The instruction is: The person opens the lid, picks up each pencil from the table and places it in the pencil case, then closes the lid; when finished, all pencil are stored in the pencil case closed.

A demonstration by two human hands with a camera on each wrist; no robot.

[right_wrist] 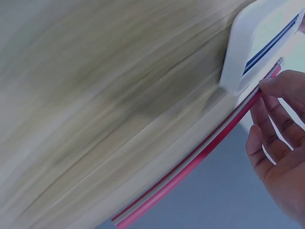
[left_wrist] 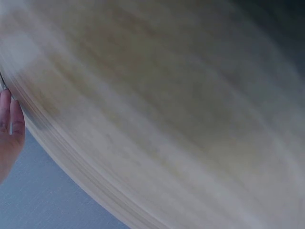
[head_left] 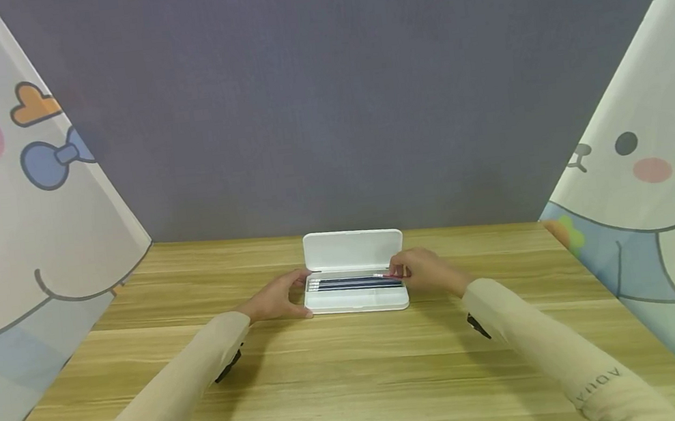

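Observation:
A white pencil case (head_left: 356, 304) lies on the table with its lid (head_left: 354, 250) raised at the back. Inside, several dark blue pencils (head_left: 351, 283) lie side by side, their silver ends to the left. My left hand (head_left: 275, 297) holds the case's left end, thumb at the front corner and fingers at the back one. My right hand (head_left: 427, 270) is over the case's right end and pinches a red pencil (right_wrist: 200, 155) between thumb and fingers, near its silver end. That pencil has a pale stripe and, in the right wrist view, sticks out well past the case.
The wood-grain table (head_left: 355, 380) runs up to a dark grey panel (head_left: 338, 100) at the back. Cartoon-printed sheets stand along the left (head_left: 18, 223) and right (head_left: 652, 205) sides. A dark band shows under each sleeve.

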